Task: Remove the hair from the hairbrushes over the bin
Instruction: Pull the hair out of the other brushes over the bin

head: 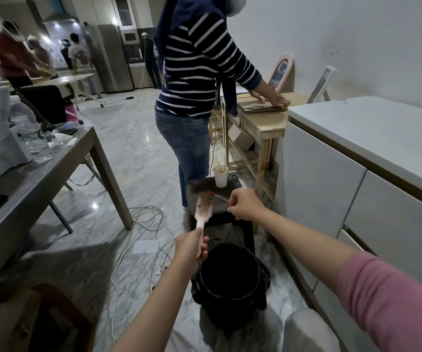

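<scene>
My left hand [192, 246] grips the handle of a white vented hairbrush [203, 209] and holds it upright above the floor, just beyond the bin. Brown hair clings to the brush's head. The black bin [230, 280], lined with a dark bag, stands below and to the right of that hand. My right hand [244, 204] hovers over a dark stool [204, 189] with its fingers curled in a pinch; whether it holds hair I cannot tell. A red-handled item [213, 193] lies on the stool's top.
A white paper cup [220, 176] stands on the stool's far edge. A person in a striped top [194, 80] stands just behind it at a wooden table [265, 123]. White cabinets [357, 174] line the right; a metal table [52, 161] and loose cables [143, 224] lie left.
</scene>
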`<state>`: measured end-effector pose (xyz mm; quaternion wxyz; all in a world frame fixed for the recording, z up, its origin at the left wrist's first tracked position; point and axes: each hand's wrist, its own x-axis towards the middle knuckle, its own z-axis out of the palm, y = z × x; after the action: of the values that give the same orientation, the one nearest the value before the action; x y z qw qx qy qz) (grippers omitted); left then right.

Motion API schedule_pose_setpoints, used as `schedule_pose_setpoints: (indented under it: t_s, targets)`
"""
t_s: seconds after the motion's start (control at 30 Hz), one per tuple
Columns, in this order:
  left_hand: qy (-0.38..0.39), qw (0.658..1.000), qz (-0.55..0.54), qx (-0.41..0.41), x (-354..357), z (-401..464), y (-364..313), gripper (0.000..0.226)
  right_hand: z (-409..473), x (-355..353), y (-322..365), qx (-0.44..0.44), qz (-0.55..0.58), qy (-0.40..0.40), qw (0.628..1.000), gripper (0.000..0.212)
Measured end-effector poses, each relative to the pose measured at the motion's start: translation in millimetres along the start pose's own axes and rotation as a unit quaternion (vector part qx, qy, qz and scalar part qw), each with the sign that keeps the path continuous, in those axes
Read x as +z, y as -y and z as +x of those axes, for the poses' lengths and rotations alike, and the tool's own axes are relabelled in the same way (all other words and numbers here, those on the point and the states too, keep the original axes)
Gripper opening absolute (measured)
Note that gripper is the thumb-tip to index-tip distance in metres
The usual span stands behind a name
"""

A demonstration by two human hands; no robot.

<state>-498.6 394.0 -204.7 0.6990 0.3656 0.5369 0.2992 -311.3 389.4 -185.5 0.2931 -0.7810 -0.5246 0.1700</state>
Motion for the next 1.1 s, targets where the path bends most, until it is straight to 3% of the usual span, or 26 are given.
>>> schedule_pose_setpoints:
  t_s: [0.2,0.47,1.1]
  targets:
    - [0.105,0.992,0.060,0.024,7,-13,12,0.010,2,-3,9,0.030,0.115,-0.066,0.991,0.050]
    - [0.132,0.985,0.076,0.083,2,-17,22,0.011,8,-10,2,0.088,0.163,-0.138,0.973,0.013]
    - [0.194,0.980,-0.044,0.028,-24,-19,35,0.012,15,-18,6,0.148,0.182,-0.170,0.957,0.007]
